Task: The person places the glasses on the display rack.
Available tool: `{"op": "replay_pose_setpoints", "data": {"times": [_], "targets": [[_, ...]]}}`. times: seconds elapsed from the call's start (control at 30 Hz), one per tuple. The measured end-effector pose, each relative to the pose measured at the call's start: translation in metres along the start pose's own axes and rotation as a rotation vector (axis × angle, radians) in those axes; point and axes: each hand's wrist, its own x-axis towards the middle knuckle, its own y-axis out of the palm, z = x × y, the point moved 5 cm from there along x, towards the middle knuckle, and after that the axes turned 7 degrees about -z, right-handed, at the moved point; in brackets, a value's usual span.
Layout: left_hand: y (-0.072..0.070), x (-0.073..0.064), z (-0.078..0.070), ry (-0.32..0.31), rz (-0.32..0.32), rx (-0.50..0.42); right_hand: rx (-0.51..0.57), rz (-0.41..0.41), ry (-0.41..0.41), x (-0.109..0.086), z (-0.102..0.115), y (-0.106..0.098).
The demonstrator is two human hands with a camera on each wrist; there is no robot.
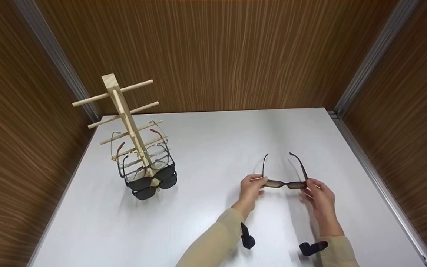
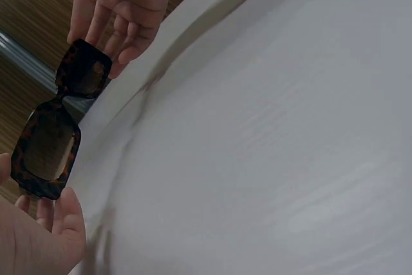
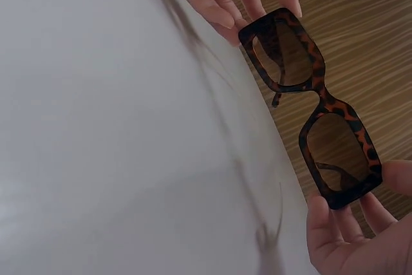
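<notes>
A pair of tortoiseshell sunglasses [image 1: 284, 184] with brown lenses is held above the white table, temples unfolded and pointing away from the person. My left hand [image 1: 251, 190] pinches one outer corner of the frame, and my right hand [image 1: 320, 198] pinches the other. In the right wrist view the sunglasses [image 3: 320, 104] show their mottled rim, gripped at both ends. The left wrist view has the same sunglasses [image 2: 46, 143] between the left hand [image 2: 38, 236] below and the right hand [image 2: 122, 11] above.
On the left stands a wooden eyewear rack [image 1: 126, 116] with several crossbars. Its lower bars carry clear glasses [image 1: 156, 150] and dark sunglasses [image 1: 146, 193]; the top two bars are bare. Wood-grain panels [image 1: 213, 55] enclose the white table [image 1: 206, 148] at the back and sides.
</notes>
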Motion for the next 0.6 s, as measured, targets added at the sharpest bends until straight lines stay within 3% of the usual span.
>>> {"op": "replay_pose_setpoints", "data": {"times": [0.23,0.6], "targets": [[-0.014,-0.005,-0.002,0.013,0.009,-0.003,-0.083,0.024,-0.035,-0.009,-0.006,0.006],[-0.036,-0.012,-0.01,0.068,0.013,0.027,-0.06,0.049,-0.026,-0.021,-0.01,0.019]]}}
